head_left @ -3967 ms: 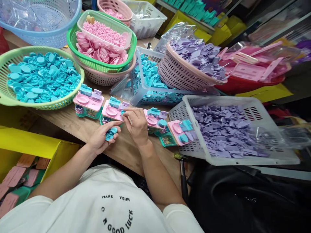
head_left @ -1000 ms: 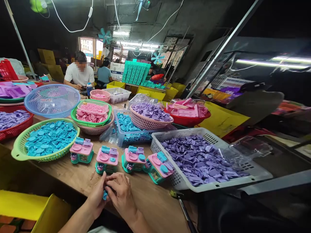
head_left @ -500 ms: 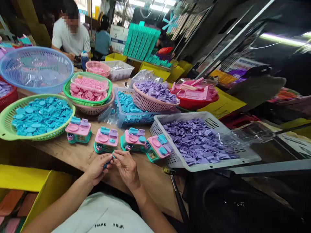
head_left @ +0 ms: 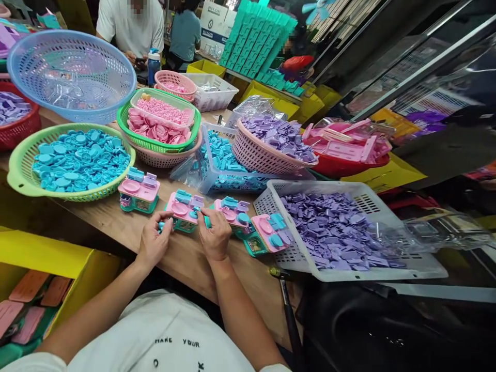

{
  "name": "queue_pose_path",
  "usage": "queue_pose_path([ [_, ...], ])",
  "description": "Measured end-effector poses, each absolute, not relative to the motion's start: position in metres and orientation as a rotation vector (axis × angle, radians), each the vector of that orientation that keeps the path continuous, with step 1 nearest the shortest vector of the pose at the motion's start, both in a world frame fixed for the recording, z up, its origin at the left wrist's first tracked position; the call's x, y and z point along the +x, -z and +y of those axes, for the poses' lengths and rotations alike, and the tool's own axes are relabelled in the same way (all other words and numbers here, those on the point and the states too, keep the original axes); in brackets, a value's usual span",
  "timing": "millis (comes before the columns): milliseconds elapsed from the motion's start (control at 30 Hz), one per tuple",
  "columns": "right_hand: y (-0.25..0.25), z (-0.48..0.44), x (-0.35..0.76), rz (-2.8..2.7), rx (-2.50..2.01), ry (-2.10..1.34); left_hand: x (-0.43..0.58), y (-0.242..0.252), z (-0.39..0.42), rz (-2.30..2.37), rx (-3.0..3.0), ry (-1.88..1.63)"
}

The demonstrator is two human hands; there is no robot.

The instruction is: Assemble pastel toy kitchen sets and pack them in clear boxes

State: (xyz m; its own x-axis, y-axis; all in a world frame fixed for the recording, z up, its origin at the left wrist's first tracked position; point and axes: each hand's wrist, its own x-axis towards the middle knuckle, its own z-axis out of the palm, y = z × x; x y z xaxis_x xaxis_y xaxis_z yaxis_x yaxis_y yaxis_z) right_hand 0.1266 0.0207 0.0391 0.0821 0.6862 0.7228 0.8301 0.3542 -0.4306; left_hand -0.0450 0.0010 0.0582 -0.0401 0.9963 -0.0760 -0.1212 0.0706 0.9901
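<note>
Several pink and teal plastic toy units stand in a row on the wooden table. At the second toy unit, the fingers of my right hand are closed on a small blue round piece at its top right corner. My left hand is curled at that toy's lower left, with a small blue plastic piece between its fingers. To the left is another toy unit; two more, a toy unit and a tilted toy unit, are on the right. My fingers partly cover the second one.
A green basket of blue round pieces is at left, a white crate of purple pieces at right. Pink, blue and red containers fill the back. A hammer lies by the table edge. A person sits opposite.
My hands have come apart; the right has moved onto the second toy unit with a blue round piece, the left stays beside it. The camera view has tilted down.
</note>
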Motion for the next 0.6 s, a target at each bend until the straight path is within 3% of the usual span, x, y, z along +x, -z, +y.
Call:
queue_pose_path([
  [400,-0.053,0.015,0.138,-2.000,-1.119,0.281,-0.032,-0.054,0.027,1.065,1.862,-1.332],
  [600,-0.073,0.018,0.142,-2.208,-1.205,0.317,-0.034,-0.051,0.023,1.109,1.859,-1.293],
])
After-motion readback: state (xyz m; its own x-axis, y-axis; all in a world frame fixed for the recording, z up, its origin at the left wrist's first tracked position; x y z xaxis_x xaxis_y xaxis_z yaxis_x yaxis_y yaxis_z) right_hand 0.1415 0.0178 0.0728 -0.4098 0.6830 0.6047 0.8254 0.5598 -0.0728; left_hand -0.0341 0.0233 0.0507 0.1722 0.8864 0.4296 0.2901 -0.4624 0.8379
